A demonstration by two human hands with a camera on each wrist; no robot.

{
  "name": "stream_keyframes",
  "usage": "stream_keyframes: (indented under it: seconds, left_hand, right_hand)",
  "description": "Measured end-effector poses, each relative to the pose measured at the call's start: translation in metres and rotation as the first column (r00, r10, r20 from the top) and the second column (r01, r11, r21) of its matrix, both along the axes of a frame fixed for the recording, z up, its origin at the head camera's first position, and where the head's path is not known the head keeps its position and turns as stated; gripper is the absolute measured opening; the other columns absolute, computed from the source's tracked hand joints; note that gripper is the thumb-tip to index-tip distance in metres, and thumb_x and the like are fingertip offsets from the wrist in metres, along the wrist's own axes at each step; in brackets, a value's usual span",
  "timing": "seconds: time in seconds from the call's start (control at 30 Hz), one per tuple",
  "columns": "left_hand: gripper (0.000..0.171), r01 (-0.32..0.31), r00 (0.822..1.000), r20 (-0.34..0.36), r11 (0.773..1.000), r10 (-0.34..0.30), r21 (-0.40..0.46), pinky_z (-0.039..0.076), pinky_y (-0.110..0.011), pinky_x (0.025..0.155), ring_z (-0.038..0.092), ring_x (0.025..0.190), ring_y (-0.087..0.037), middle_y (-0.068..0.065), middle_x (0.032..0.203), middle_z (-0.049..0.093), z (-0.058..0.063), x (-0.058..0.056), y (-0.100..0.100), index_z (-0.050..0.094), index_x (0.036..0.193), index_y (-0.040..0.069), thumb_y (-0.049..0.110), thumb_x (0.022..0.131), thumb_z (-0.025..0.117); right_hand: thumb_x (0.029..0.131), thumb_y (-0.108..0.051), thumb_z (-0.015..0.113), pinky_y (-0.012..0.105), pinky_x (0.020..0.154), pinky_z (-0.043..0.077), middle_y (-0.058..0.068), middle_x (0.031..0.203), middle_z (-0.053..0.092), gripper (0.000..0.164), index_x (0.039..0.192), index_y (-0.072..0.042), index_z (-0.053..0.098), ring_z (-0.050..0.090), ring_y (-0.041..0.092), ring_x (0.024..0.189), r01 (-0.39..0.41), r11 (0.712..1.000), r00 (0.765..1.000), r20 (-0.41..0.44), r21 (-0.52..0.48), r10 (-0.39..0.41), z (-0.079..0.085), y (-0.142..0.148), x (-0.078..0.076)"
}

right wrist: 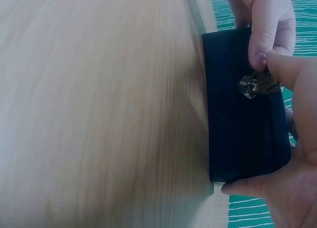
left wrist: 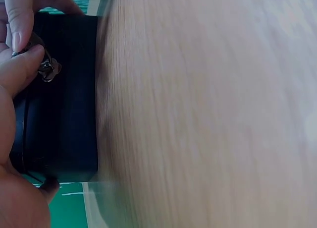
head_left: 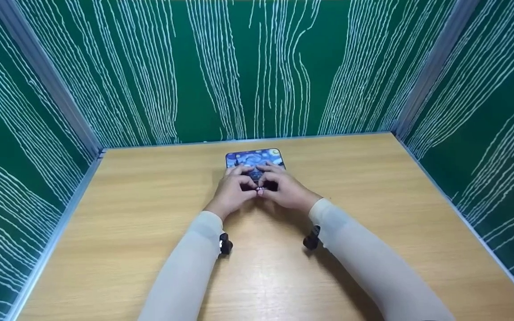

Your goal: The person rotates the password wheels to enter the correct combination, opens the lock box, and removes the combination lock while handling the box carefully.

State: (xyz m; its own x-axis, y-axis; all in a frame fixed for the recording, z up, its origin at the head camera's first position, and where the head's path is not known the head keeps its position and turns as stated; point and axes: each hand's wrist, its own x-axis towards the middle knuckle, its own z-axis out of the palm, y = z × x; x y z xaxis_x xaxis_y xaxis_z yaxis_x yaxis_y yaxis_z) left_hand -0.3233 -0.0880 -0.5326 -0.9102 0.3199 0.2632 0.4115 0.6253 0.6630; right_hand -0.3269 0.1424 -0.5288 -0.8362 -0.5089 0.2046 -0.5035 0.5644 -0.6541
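Observation:
A box with dark sides and a swirling blue-and-yellow painted lid sits on the table. On its near side is a small metal clasp. My left hand is at the box's left, its thumb and index finger bent together at the clasp, pinching it. From the other side my right hand does likewise, its thumb touching the clasp beside the left thumb. Other fingers of both hands rest along the box's sides and top. The fingertips partly cover the clasp in every view.
The box stands toward the back of a light wooden table. Behind it and at both sides rise green panels with wavy white lines, joined by grey metal posts. A small black camera is strapped to each wrist.

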Motion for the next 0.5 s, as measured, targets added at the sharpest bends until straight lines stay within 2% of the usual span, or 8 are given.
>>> stream_keyframes:
  seconds: [0.3, 0.5]
  left_hand:
    - [0.007, -0.003, 1.0, 0.021, 1.0, 0.003, 0.004, 0.027, -0.056, 0.142, 0.037, 0.169, -0.034, 0.0, 0.169, 0.062, 0.0001, -0.0013, -0.0001, 0.088, 0.098, 0.016, 0.02, 0.095, 0.093]
    - [0.01, 0.0, 1.0, 0.004, 1.0, 0.0, 0.009, 0.03, -0.054, 0.14, 0.04, 0.166, -0.032, 0.0, 0.166, 0.064, -0.0011, -0.0012, -0.0007, 0.087, 0.094, 0.015, 0.022, 0.094, 0.094]
  right_hand:
    - [0.107, -0.03, 0.08, 0.075, 0.14, 0.014, 0.004, 0.183, 0.044, 0.016, 0.117, -0.019, 0.072, 0.018, 0.041, 0.178, -0.008, 1.0, 1.0, -0.014, 0.015, 0.008, -0.0005, 0.0011, 0.0011]
    - [0.108, -0.022, 0.08, 0.074, 0.14, 0.017, 0.012, 0.179, 0.049, 0.013, 0.116, -0.015, 0.071, 0.022, 0.047, 0.176, -0.034, 0.999, 0.998, -0.048, -0.008, 0.033, -0.0005, 0.0008, 0.0014]
